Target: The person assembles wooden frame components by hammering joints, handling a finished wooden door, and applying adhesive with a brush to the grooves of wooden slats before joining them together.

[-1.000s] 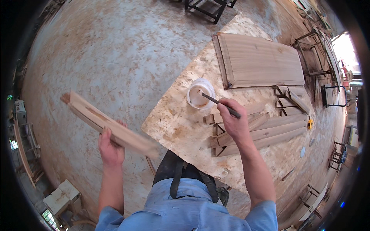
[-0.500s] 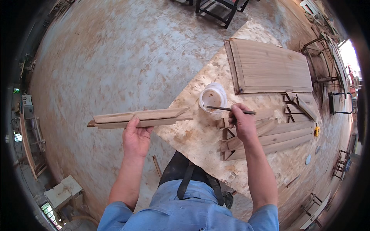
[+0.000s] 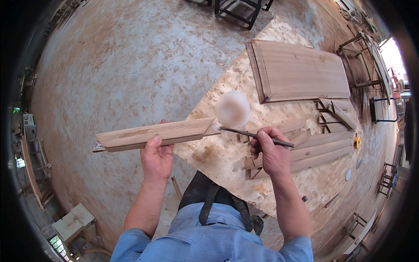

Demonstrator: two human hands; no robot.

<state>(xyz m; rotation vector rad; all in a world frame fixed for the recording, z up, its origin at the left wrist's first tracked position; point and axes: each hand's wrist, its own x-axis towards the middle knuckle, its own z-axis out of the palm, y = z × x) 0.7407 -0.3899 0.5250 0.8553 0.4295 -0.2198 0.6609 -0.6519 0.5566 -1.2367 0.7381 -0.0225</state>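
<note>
My left hand [image 3: 157, 158] grips a wooden rail [image 3: 150, 134] near its middle, thumb along the near edge. The rail has mitred ends and a narrower tongue at its right end. In my right hand [image 3: 271, 150] is a thin dark stick [image 3: 257, 136], pinched like a pen. Its tip, with something pale on it, is at the rail's right end. Just beyond the tip stands a white plastic tub [image 3: 232, 108], blurred, its inside hard to make out. Right of the tub, beside my right hand, several wooden rails [image 3: 321, 150] lie on a stained board [image 3: 209, 153].
A large framed wood panel [image 3: 305, 72] lies on the far part of the board. Shorter mitred pieces [image 3: 336, 115] sit near its right edge, with a yellow tape measure [image 3: 357, 142] beyond. A dark stool [image 3: 238, 11] stands at the far side.
The stick's tip has moved from inside the tub to the rail's right end. My left hand has turned the rail, so its broad face now shows more.
</note>
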